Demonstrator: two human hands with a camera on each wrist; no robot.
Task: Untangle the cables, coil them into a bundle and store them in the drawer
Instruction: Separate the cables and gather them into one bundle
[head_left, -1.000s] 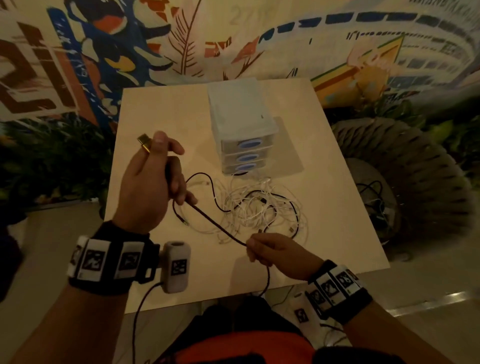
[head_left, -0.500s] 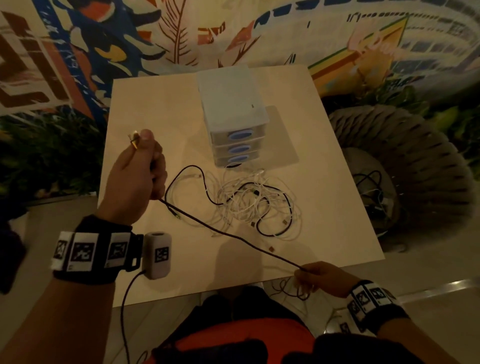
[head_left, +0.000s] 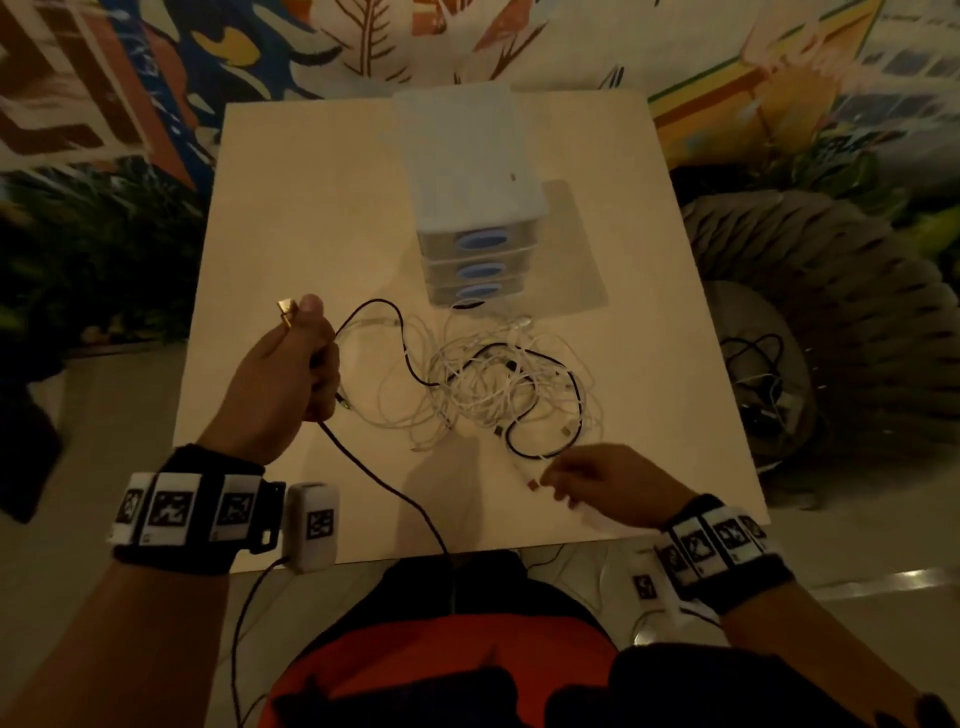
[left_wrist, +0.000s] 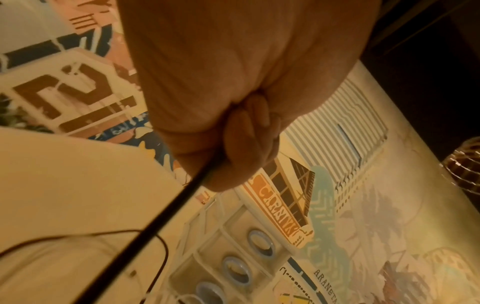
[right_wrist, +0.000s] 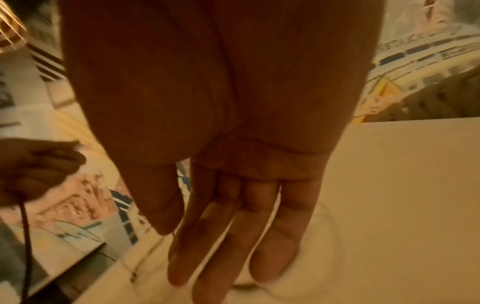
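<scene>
Far left: mural wall (head_left: 93, 88) with brown block lettering, dark foliage (head_left: 98, 249) under it, pale floor (head_left: 78, 467) below. Lighting dim and warm throughout.

Left hand (head_left: 280, 379) is raised over the left part of the tabletop (head_left: 311, 208), fingers curled tight round a black cable (head_left: 384, 483). Its gold plug (head_left: 287, 307) sticks out above the thumb. From the bottom of the fist the cable runs down and right across the tabletop and drops off the near edge toward the person's lap. The left wrist view confirms the clamp: fist wrapped on the cable (left_wrist: 155, 222), which leaves it taut and straight.

Tabletop is pale, matte, squarish, and reaches back to the mural.

Centre: tangle of white cables (head_left: 498, 384) lying flat on the tabletop, with another black cable (head_left: 540, 441) looped through it, and a thin black loop (head_left: 395, 332) arcing out toward the left hand. Just behind the tangle sits a small translucent drawer unit (head_left: 467, 171), three drawers stacked, all closed, blue oval handles facing the person.

Right hand (head_left: 608, 483) sits low over the near right part of the tabletop, next to the tangle's near edge, gripping nothing. In the right wrist view its fingers (right_wrist: 275, 242) are straight and slightly spread. A small reddish connector (head_left: 534, 485) lies by the fingertips; contact can't be judged.

Far right: woven round chair (head_left: 831, 322) beside the table, with dark cables on its seat.
</scene>
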